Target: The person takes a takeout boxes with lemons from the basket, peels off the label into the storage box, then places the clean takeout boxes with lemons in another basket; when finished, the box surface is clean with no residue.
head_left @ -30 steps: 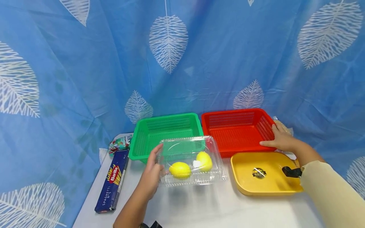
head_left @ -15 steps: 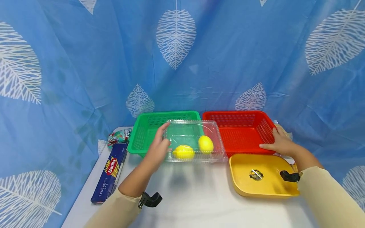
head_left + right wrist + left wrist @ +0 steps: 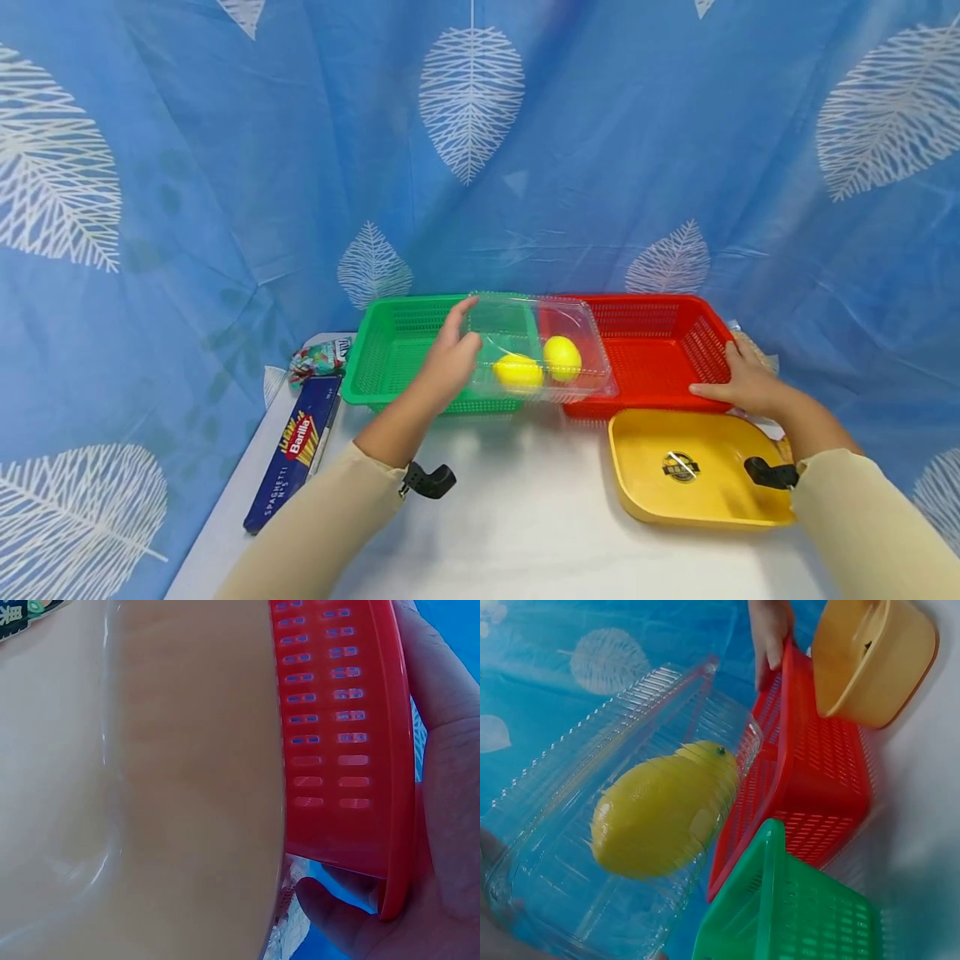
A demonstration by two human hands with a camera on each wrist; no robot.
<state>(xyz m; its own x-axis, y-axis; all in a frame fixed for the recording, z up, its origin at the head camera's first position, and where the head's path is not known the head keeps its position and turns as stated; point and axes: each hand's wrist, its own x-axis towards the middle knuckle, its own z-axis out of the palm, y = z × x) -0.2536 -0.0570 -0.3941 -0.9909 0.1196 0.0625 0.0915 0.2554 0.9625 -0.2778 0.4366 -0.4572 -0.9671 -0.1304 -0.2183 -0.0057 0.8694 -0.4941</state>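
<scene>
My left hand (image 3: 452, 354) grips the left side of a clear plastic clamshell box (image 3: 536, 315), held up above the table. Two lemons (image 3: 517, 372) lie inside, overlapping each other in the left wrist view. From the head view the box spans the inner ends of a green basket (image 3: 363, 367) and a red basket (image 3: 660, 402). At the red basket's right end, my right hand (image 3: 750, 382) holds the rim. The right wrist view shows the thumb on one side of that rim (image 3: 401, 750) and fingers on the other.
A yellow bin (image 3: 720, 496) stands in front of the red basket. To the left lie a blue spaghetti box (image 3: 296, 454) and a small colourful packet (image 3: 318, 358). Another packet (image 3: 753, 348) sits partly hidden behind my right hand. A blue leaf-patterned cloth (image 3: 555, 233) hangs behind.
My left hand has carried the box with the lemons away from me and to the right, from in front of the baskets to over them. My right hand has stayed on the red rim.
</scene>
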